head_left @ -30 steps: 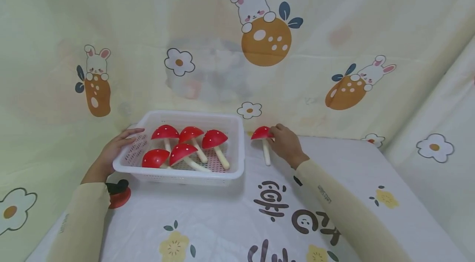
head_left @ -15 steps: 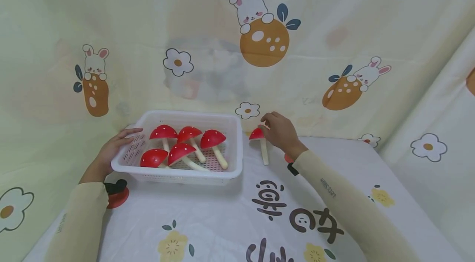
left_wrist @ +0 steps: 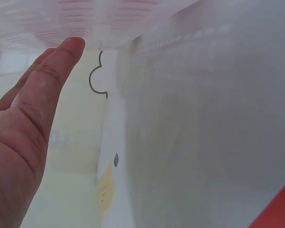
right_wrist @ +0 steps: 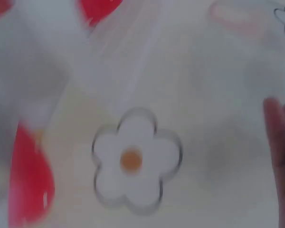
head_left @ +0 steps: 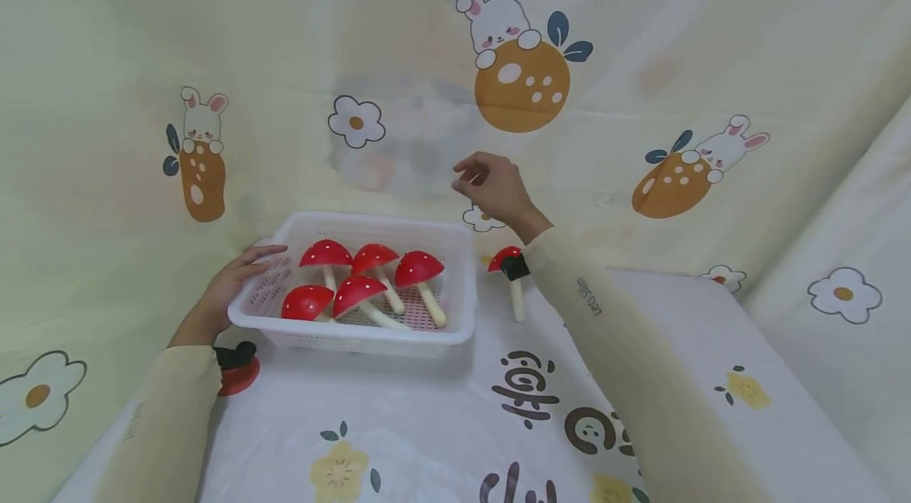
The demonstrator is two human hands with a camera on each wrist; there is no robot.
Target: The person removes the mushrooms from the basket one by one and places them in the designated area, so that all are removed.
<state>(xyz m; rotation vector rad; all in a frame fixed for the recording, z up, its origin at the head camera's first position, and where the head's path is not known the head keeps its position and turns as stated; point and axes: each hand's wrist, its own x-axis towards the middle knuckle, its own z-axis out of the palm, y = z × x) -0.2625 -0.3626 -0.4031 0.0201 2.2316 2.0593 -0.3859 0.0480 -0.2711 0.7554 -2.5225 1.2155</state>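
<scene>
My left hand [head_left: 226, 291] rests against the left end of the white plastic basket [head_left: 370, 334], its fingers straight along the side; the left wrist view shows them touching the slotted wall. Several toy mushrooms [head_left: 355, 293] with white-dotted red caps and pale stems lie inside. One more mushroom [head_left: 517, 301] is on the table just right of the basket, its cap partly covered by the black device at my right wrist. Raised in front of the backdrop, above that mushroom, my right hand [head_left: 500, 188] has loosely bent fingers and holds nothing. The right wrist view is blurred.
A white cloth [head_left: 406, 424] printed with flowers and lettering covers the table. Behind it hangs a pale curtain [head_left: 299, 147] with rabbit and flower prints, close to the basket's far side. Another white curtain [head_left: 854, 376] borders the right.
My right hand has let go of the mushroom on the table and risen up and to the left. The mushroom stays beside the basket. My left hand keeps its place.
</scene>
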